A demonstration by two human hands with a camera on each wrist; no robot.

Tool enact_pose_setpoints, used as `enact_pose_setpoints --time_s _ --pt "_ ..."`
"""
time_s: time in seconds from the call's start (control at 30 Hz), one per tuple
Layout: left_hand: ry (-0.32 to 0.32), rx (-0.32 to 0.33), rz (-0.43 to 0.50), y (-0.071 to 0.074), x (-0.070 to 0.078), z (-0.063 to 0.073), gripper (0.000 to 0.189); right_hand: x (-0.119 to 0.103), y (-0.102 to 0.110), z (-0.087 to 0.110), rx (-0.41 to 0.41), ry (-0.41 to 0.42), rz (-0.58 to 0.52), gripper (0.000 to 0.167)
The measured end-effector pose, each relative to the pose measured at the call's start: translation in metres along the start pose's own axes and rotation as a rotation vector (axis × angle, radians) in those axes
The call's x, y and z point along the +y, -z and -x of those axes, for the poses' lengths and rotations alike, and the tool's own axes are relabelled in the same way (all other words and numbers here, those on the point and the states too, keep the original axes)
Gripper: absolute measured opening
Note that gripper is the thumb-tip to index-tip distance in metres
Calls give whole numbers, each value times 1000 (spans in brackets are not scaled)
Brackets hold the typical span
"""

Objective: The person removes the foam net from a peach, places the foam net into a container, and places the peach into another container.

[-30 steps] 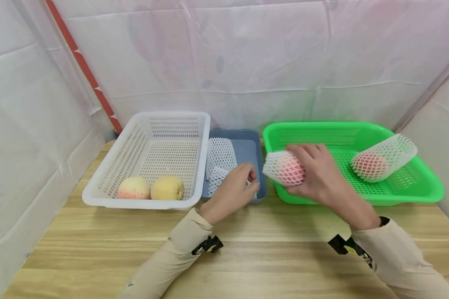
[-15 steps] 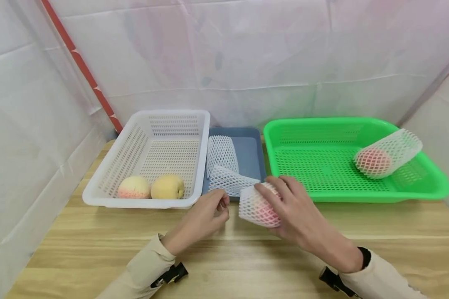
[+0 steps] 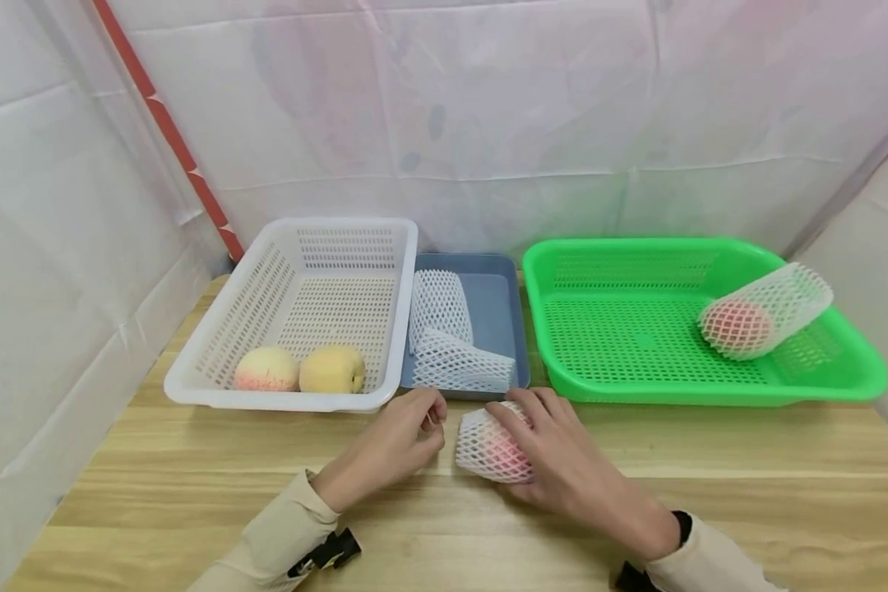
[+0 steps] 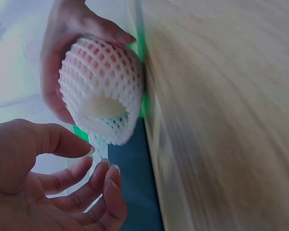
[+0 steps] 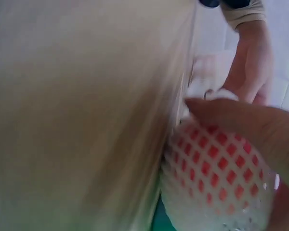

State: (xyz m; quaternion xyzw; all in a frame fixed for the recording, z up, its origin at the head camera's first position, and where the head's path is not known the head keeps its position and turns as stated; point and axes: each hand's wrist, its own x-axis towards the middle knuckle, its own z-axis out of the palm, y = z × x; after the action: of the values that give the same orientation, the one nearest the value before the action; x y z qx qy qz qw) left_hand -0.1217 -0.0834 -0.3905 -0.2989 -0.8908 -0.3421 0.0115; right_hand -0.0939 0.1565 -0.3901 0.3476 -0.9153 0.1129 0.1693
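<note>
A peach (image 3: 505, 450) in a white foam net sleeve (image 3: 475, 444) is gripped by my right hand (image 3: 562, 448), just in front of the grey-blue tray. The sleeve's open end faces left, and in the left wrist view a pale part of the fruit (image 4: 103, 107) shows inside it. My left hand (image 3: 394, 444) hovers to the left of the sleeve, apart from it. Its fingers are loosely bent with nothing between them. In the right wrist view, red skin shows through the net (image 5: 216, 168) under my right thumb.
At the left, a white basket (image 3: 215, 399) holds a peach (image 3: 266, 370) and a yellow fruit (image 3: 331, 370). Foam net sleeves (image 3: 462, 362) lie in the grey-blue tray (image 3: 492, 300). The green basket (image 3: 644, 393) at right holds a sleeved peach (image 3: 736, 327) leaning on its side.
My right hand has carried the sleeved peach from over the green basket's left edge down and left to the table in front of the tray. My left hand has drawn back left from the tray.
</note>
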Motion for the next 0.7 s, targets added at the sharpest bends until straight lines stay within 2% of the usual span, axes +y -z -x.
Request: enact_pose_setpoints --time_s 0.27,0.43,0.7 --pt "29 -19 23 2 -3 3 15 1 21 9 -75 -115 -94 120" --pt "22 -24 21 4 -3 3 14 3 25 14 -102 -177 -167 121" --pt "24 -46 12 4 -2 3 10 6 22 16 -113 -198 -206 121"
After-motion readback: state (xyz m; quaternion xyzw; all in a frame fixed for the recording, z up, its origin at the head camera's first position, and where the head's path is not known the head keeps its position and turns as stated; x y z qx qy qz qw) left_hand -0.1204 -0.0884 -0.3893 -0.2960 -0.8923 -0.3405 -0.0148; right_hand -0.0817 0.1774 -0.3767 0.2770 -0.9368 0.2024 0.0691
